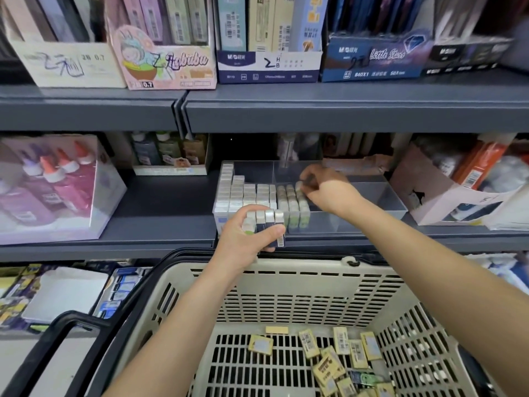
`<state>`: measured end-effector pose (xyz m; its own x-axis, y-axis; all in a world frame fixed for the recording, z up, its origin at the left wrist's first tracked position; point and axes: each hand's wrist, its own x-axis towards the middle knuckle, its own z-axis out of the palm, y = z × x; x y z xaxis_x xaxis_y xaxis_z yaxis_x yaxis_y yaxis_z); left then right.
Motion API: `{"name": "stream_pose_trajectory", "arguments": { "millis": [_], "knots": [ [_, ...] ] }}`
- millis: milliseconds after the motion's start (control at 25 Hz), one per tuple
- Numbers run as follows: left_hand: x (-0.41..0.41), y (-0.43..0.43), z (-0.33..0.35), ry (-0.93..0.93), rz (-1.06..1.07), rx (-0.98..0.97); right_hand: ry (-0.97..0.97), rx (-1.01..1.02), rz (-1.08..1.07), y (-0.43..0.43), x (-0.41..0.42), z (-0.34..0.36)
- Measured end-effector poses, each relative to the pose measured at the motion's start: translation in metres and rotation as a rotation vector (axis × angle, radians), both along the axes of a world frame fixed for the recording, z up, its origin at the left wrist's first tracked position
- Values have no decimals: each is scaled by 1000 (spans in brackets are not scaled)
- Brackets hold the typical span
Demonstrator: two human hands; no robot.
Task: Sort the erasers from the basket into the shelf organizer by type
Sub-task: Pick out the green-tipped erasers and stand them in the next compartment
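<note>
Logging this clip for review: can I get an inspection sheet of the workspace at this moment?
Surface: grey shelf, middle tier, carries the clear organizer.
Job's things: organizer's left compartments hold rows of white erasers and greenish erasers; loose erasers lie in the beige basket.
Clutter: nothing seen.
Hands: left hand grips a stack of erasers; right hand pinches one eraser at the greenish rows.
Cables: nothing seen.
Surroundings: glue bottles left, pencil-lead boxes above.
</note>
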<state>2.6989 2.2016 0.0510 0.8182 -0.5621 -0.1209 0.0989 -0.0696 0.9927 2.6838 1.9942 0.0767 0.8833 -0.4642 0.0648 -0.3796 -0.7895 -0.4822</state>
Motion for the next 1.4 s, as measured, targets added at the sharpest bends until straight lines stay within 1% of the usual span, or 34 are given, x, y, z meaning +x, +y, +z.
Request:
{"name": "stream_pose_trajectory", "arguments": {
  "millis": [160,280,360,480,520,600,640,680,720,880,1160,1280,1360,1400],
  "knots": [
    [1,-1,-1,-16,-15,23,97,-55,33,0,1,-4],
    [1,-2,0,-9,-15,35,169,-22,51,-2,2,3],
    [2,-3,1,-2,-15,59,162,-28,50,-2,-2,10],
    [4,-5,2,3,-2,70,70,-40,71,3,-21,23],
    [3,-6,3,-3,-1,75,28,-10,92,6,-29,26],
    [1,-11,5,-29,-12,57,-54,175,164,17,-48,30],
    [0,-14,6,-47,-22,40,-71,280,220,25,-57,31],
    [-1,-16,6,-66,-34,27,-71,343,268,31,-63,32],
    [-1,-18,7,-83,-46,20,-68,359,294,36,-68,31],
    [-5,-25,10,-89,-82,8,-110,258,248,42,-72,32],
    [-9,-34,11,-24,-126,-20,-27,301,295,26,-82,43],
    [-5,-32,11,-32,-51,-14,-130,304,178,7,-83,51],
    [-1,-28,9,-35,-6,12,-187,162,84,-6,-77,53],
    [1,-26,8,-33,6,27,-172,65,66,-10,-73,51]
  ]
}}
